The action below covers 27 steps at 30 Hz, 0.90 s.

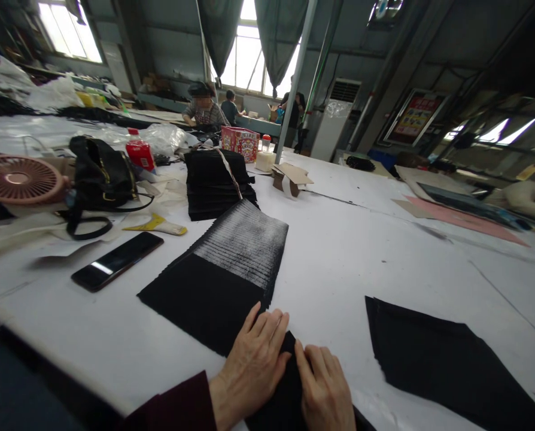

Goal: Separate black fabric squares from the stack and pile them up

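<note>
Slightly parted fingers point(280, 331) on cloth point(289, 392)

Single head-worn view, facing forward and down across a table point(334, 257): left hand point(253, 362) and right hand point(325, 386) close by at bottom, window point(248, 55) distant at top.

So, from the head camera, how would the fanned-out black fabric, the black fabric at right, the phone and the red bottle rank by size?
1. Fanned-out black fabric and black fabric at right: too alike to rank
2. Phone
3. Red bottle, though it stands farther away
</note>
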Each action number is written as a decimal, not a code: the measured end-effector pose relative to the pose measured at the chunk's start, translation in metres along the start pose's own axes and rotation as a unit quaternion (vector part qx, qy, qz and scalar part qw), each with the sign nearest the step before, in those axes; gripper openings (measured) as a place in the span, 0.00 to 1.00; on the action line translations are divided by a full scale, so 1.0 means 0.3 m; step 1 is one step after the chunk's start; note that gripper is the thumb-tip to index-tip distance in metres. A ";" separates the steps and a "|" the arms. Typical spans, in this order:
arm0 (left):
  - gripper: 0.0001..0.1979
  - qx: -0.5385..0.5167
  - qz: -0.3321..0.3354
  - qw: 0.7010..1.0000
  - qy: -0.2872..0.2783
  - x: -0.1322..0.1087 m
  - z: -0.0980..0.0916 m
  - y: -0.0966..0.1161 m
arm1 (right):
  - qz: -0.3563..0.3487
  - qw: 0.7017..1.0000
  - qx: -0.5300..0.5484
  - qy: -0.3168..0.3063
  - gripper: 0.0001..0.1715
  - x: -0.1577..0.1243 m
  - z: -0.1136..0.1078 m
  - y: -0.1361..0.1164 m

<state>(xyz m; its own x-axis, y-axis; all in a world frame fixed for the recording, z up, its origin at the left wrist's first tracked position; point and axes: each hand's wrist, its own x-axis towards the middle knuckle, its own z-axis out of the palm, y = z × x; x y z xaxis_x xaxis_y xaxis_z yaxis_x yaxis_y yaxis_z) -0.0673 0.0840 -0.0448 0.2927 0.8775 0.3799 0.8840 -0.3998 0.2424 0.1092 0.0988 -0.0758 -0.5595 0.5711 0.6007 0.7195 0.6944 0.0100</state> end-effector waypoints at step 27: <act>0.17 0.119 0.166 0.976 -0.071 0.020 0.002 0.038 | 0.072 0.992 0.099 -0.024 0.19 -0.086 -0.097 0.043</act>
<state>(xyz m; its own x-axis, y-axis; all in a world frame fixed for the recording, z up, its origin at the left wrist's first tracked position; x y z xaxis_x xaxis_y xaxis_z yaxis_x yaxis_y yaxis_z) -0.0553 0.0849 -0.0404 0.6102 0.7448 0.2701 0.7865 -0.6105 -0.0932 0.1447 0.0804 -0.0679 -0.4799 0.6872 0.5454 0.7004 0.6745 -0.2336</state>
